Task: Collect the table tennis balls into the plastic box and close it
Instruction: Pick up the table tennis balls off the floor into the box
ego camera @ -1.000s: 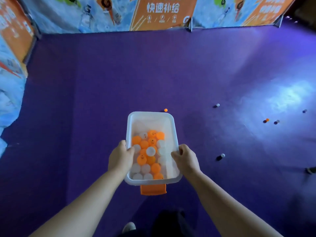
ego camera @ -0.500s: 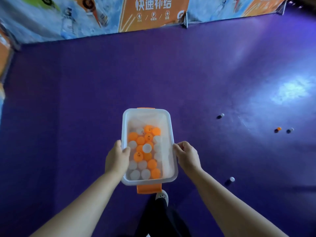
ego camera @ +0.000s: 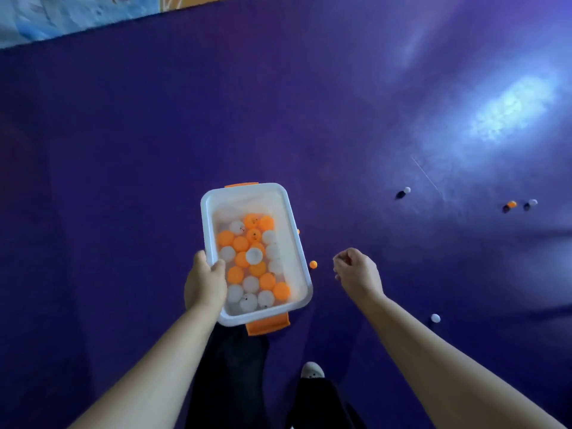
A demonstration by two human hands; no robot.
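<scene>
Orange and white balls [ego camera: 254, 256], frosted white box [ego camera: 244, 188], bright orange latches [ego camera: 267, 327], deep purple floor [ego camera: 123, 150] all round!

The box [ego camera: 247, 201] hides the left hand's [ego camera: 204, 283] fingers and most of one orange ball [ego camera: 298, 231]. The right hand's [ego camera: 356, 274] curled fingers conceal its palm. The banner [ego camera: 62, 20] is cut off at the top edge.
</scene>
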